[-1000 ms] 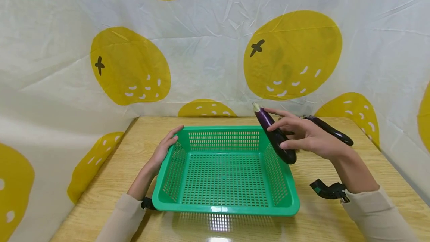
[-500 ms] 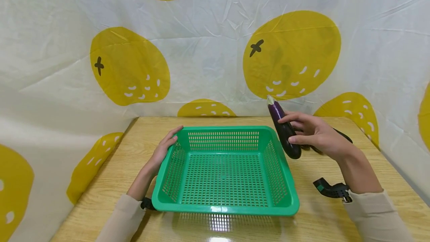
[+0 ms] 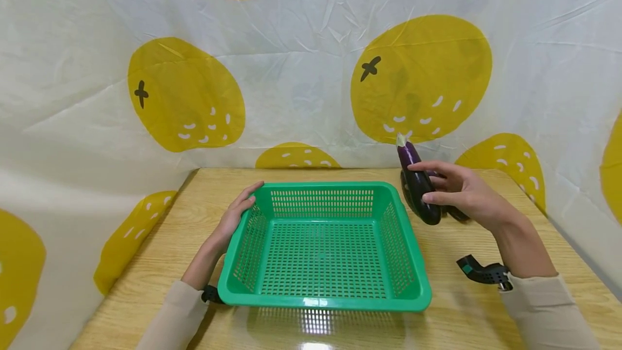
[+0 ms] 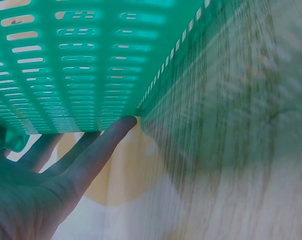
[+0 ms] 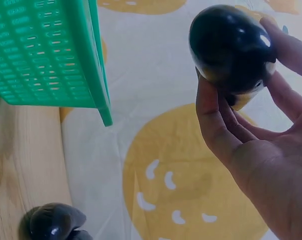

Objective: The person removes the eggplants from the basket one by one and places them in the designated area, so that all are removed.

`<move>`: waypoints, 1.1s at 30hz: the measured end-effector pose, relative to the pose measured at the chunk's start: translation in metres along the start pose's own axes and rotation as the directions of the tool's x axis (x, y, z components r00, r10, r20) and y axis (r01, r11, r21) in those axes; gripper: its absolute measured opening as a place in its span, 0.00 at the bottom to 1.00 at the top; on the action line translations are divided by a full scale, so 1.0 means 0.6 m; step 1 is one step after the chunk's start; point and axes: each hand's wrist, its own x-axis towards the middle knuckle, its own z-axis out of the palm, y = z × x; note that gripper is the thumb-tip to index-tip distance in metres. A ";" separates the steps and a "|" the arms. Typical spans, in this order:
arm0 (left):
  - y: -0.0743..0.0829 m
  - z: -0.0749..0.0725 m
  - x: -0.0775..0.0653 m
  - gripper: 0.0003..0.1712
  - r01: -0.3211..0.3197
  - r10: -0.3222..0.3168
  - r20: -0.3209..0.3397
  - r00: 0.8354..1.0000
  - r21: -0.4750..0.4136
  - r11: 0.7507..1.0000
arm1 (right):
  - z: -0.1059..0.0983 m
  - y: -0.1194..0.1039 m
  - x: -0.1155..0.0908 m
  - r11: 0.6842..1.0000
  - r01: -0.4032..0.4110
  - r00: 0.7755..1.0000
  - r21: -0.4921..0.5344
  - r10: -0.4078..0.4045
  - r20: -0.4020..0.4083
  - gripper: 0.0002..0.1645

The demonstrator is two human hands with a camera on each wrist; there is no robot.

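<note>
My right hand (image 3: 457, 190) pinches a dark purple eggplant (image 3: 412, 169) between thumb and fingers, its pale stem end tilted up and away, right of the basket. In the right wrist view the eggplant's (image 5: 231, 47) rounded dark end faces the camera. Behind it, partly hidden by the held one and the hand, more eggplants (image 3: 457, 214) lie on the table. At the left side of the green plastic basket (image 3: 320, 302), my left hand (image 3: 233, 220) rests on the rim near the far corner. Its fingers (image 4: 98, 155) stretch straight along the outside of the basket wall.
The perforated basket stands on a wooden table (image 3: 170, 242) with nothing inside. A white curtain (image 3: 301, 96) printed with yellow fruit hangs around the back and sides. Low in the right wrist view are dark eggplants (image 5: 53, 220) near the table edge.
My right hand has carried the eggplant to the right, away from above the basket's right rim, and the eggplant stands steeper. The left hand and basket have stayed put.
</note>
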 end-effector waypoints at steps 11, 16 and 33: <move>-0.001 -0.003 0.002 0.30 -0.012 0.012 0.010 1.000 0.000 1.000 | -0.007 -0.001 -0.006 0.998 -0.008 0.997 -0.061 0.003 -0.081 0.38; -0.002 -0.004 0.003 0.30 -0.013 0.013 0.008 1.000 0.003 1.000 | -0.007 0.001 -0.007 0.998 0.010 0.995 -0.055 -0.016 -0.096 0.42; -0.004 -0.003 0.002 0.30 -0.004 0.004 0.005 1.000 0.001 1.000 | -0.021 0.015 -0.009 0.996 0.087 0.989 0.033 -0.082 -0.122 0.42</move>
